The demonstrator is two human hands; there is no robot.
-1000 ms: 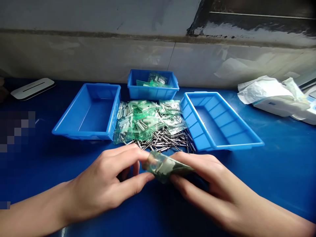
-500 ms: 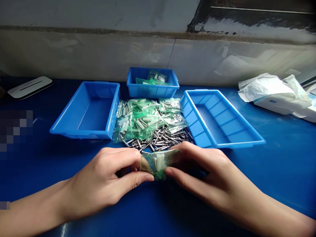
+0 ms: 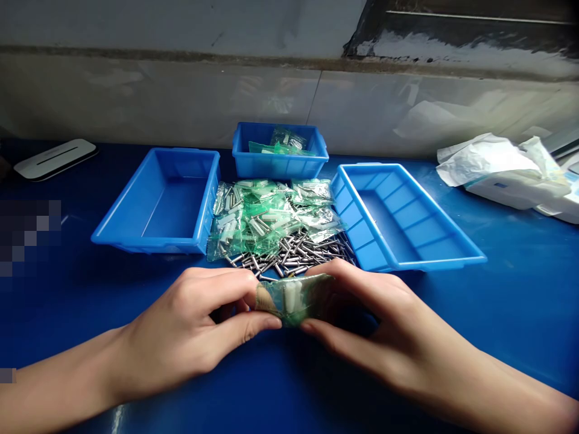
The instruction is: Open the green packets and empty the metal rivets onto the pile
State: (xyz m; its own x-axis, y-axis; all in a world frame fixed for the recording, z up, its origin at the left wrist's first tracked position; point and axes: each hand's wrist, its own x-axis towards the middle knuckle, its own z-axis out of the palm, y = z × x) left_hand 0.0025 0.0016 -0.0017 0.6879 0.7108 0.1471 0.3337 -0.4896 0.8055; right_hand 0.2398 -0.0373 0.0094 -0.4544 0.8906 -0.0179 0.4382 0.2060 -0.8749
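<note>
Between my two hands is a small clear-green plastic bag (image 3: 293, 299) with white plugs inside it. My left hand (image 3: 203, 322) pinches the bag's left side, thumb in front and fingers behind. On the other side my right hand (image 3: 384, 319) grips the right part, its thumb at the lower edge and its fingers partly hidden. Just beyond the bag lies a pile of loose metal screws (image 3: 298, 253). Several green-tinted bags (image 3: 265, 217) holding white plugs and screws are heaped behind the screws.
A blue bin (image 3: 149, 244) stands at the left, another blue bin (image 3: 436, 263) at the right. The back blue bin (image 3: 280, 167) holds more bags. A white device (image 3: 56, 160) lies far left; crumpled white paper (image 3: 488, 160) lies far right on the blue table (image 3: 520, 307).
The bag has shifted and tilted slightly between my fingers, and the screw seen in it before is now hard to make out. Both hands keep nearly the same place.
</note>
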